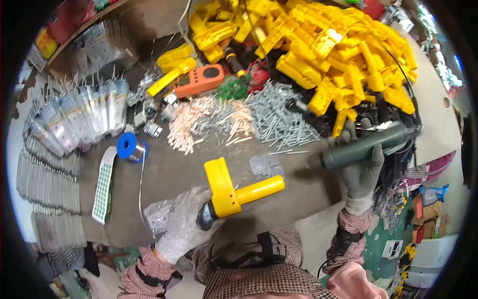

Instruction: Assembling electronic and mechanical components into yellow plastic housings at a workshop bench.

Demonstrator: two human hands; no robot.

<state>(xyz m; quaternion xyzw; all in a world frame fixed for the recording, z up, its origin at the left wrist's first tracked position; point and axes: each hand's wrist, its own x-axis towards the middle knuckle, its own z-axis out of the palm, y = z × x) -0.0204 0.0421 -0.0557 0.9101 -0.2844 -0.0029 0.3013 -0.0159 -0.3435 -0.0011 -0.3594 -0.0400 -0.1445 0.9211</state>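
Observation:
My left hand, in a grey glove, is closed around the black end of a yellow plastic housing with a round handle-like arm pointing right. My right hand, also gloved, grips a dark green electric screwdriver. Its blurred tip points left over the table, apart from the housing. A small clear plastic piece lies just beyond the housing. Close to the screwdriver is a heap of long silver screws.
Yellow housings are piled at the back right. An orange meter stands near pale pink small parts. A blue solder spool, a sticker strip, bagged parts and stacked grey strips occupy the left. Dark wires hang right.

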